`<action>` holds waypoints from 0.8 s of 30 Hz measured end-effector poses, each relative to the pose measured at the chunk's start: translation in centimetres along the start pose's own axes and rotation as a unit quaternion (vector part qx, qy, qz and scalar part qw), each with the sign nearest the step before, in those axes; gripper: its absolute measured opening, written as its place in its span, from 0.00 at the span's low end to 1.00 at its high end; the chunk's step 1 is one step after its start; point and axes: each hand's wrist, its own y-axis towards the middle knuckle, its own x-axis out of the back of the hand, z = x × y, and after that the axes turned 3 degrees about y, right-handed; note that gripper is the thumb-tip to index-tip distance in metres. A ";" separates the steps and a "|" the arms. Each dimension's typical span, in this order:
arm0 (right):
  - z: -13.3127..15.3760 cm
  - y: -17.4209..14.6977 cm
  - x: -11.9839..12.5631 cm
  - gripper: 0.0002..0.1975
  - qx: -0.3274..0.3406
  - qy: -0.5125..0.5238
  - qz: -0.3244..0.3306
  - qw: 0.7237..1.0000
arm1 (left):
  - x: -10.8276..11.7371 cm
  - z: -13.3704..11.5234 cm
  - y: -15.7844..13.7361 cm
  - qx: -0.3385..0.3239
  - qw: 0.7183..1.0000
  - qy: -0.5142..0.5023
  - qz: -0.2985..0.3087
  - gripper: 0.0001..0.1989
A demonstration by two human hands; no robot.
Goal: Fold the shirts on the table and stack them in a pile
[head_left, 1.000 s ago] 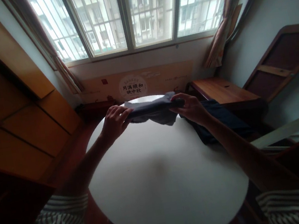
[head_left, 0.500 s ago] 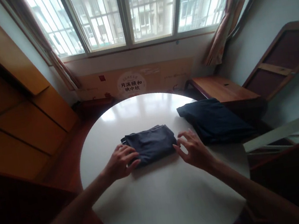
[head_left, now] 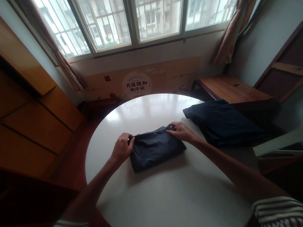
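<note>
A dark grey folded garment (head_left: 156, 148) lies as a flat bundle on the round white table (head_left: 171, 205); its exact kind does not show. At its far left corner, my left hand (head_left: 122, 147) is closed, pinching the edge between thumb and fingers. My right hand (head_left: 181, 131) pinches the far right corner the same way. The bundle's near edge rests on the tabletop. Right of it, apart from both hands, sits a larger dark navy folded cloth (head_left: 224, 123) near the table's right edge.
Beyond the table stand a low wooden desk (head_left: 233, 88) at right and yellow-brown cabinets (head_left: 35, 119) at left. A barred window (head_left: 153, 10) fills the far wall. A pale rail (head_left: 294, 135) juts in at the right, close to the table.
Both hands have moved from the garment's near sides to its far corners and now grip them. The view has shifted slightly, so the scene sits a little further right.
</note>
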 end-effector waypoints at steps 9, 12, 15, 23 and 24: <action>0.4 -0.3 -0.5 0.12 0.062 0.108 -0.058 0.990 | 2.0 -1.4 -1.9 0.088 0.987 -0.123 -0.056 0.12; 1.2 0.0 -0.5 0.14 0.039 0.052 -0.032 0.997 | 1.9 -0.1 -1.9 0.155 0.976 -0.152 0.015 0.13; 3.2 -0.2 -1.0 0.15 0.093 -0.077 -0.068 0.990 | 1.6 -0.3 -1.7 0.124 0.991 -0.044 -0.007 0.14; 5.2 -2.0 -5.4 0.26 0.210 -0.212 0.115 0.947 | -2.7 -3.7 -1.9 -0.047 0.987 0.038 0.150 0.26; 4.4 -2.0 -5.5 0.27 0.185 -0.222 0.113 0.951 | -3.1 -3.3 -2.0 -0.034 0.984 0.047 0.171 0.28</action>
